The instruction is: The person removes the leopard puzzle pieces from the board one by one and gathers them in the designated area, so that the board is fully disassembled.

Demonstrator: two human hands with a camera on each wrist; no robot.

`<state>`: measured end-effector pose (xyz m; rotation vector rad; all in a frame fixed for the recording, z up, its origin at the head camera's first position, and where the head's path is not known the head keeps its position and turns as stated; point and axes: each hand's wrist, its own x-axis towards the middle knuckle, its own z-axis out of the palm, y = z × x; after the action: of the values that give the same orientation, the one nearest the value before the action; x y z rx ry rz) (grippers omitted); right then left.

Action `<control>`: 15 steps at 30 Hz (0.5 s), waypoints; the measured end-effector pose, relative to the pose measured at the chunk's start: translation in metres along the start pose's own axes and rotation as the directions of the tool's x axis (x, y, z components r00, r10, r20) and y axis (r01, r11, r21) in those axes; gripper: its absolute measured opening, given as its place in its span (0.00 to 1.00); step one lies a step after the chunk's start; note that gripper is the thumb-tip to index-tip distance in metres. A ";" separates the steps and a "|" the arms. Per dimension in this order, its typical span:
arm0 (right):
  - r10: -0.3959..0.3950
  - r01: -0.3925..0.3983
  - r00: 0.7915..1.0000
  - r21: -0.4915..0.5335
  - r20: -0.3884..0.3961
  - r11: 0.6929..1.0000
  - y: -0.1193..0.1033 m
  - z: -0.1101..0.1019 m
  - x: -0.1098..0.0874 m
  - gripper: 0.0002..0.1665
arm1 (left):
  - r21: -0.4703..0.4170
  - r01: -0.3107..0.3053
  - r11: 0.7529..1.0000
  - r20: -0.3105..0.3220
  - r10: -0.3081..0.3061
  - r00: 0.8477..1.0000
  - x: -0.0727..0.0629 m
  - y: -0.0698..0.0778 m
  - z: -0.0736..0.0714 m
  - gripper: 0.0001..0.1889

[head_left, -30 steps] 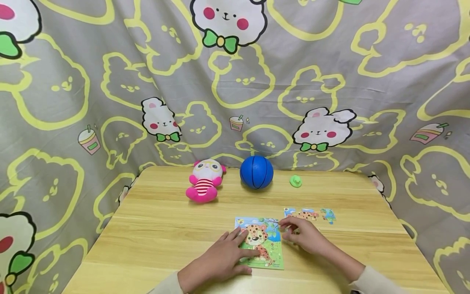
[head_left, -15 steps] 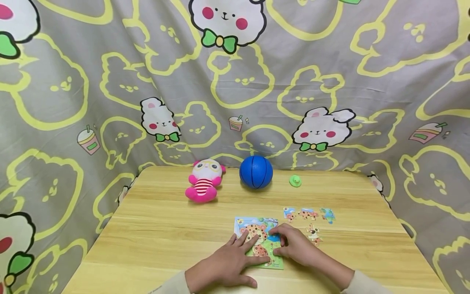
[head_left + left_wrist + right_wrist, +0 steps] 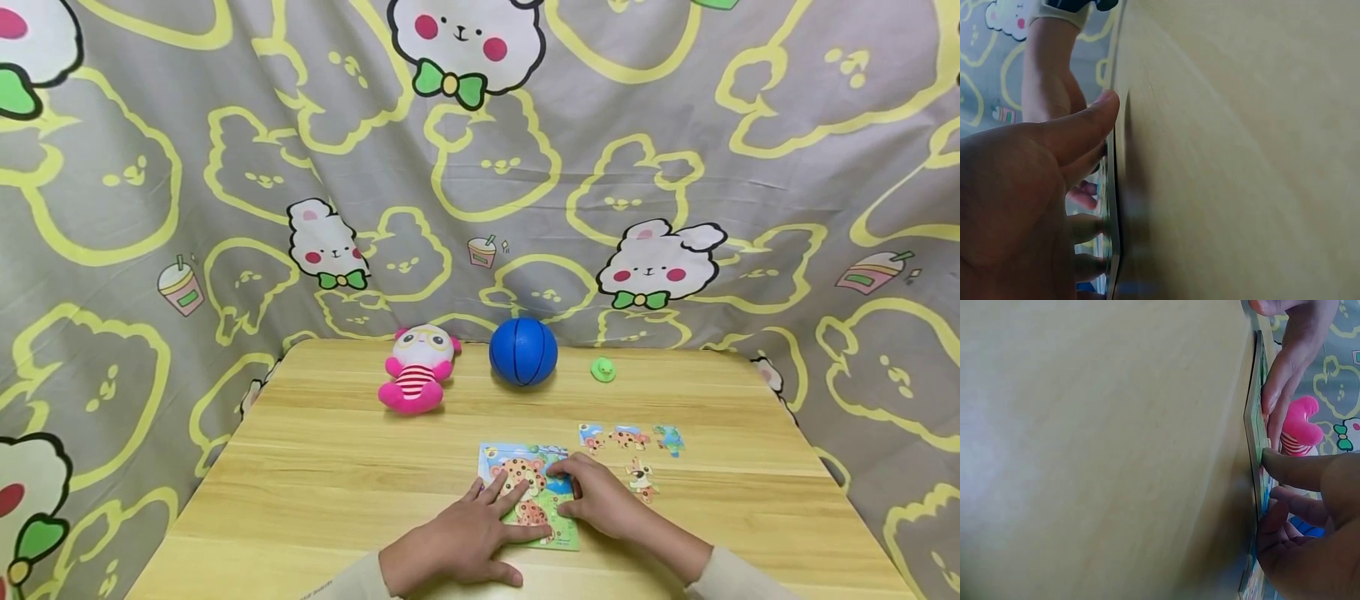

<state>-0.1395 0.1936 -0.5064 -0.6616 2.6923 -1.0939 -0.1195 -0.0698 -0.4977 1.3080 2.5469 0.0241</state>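
A leopard jigsaw puzzle board (image 3: 564, 535) lies on the table in front of me. My left hand (image 3: 468, 533) rests on its left and lower part with fingers spread, covering some of the picture; its thumb sticks out past the near edge. At the board's right side, my right hand (image 3: 603, 498) pinches a small blue-green puzzle piece (image 3: 559, 487) against the surface, mostly hidden by thumb and forefinger. The right wrist view shows that thumb (image 3: 1291, 469) and curled fingers right at the board. In the left wrist view the board's edge (image 3: 1114, 212) runs beside the left fingers.
Several loose puzzle pieces (image 3: 628, 437) lie beyond and right of the board, one (image 3: 640, 475) close to the right forearm. Along the back stand a pink panda plush (image 3: 416, 379), a blue ball (image 3: 523, 352) and a small green duck toy (image 3: 603, 369). A patterned curtain (image 3: 495, 183) hangs behind the table.
The right hand has moved left from beside the board onto its right side, uncovering loose pieces. The left hand has shifted slightly right and nearer. Little differs over the last half second.
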 end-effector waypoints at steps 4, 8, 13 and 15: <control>0.012 -0.012 1.000 -0.006 0.002 1.000 -0.001 0.001 0.002 0.28 | -0.001 0.000 1.000 0.002 0.000 1.000 0.000 0.000 0.000 0.38; 0.017 -0.017 1.000 -0.013 -0.007 1.000 -0.001 0.002 0.003 0.24 | -0.007 0.000 1.000 0.008 0.000 1.000 -0.001 0.000 -0.001 0.38; 0.011 -0.011 0.999 -0.002 -0.038 1.000 -0.001 0.002 0.006 0.15 | -0.010 -0.002 1.000 0.005 0.002 1.000 -0.002 0.000 0.000 0.38; 0.013 -0.013 0.999 0.012 -0.040 1.000 -0.002 0.002 0.007 0.12 | -0.006 -0.002 1.000 0.002 0.002 1.000 -0.001 0.000 0.000 0.38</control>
<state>-0.1450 0.1881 -0.5065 -0.6259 2.7174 -1.1308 -0.1187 -0.0706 -0.4976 1.3075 2.5424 0.0302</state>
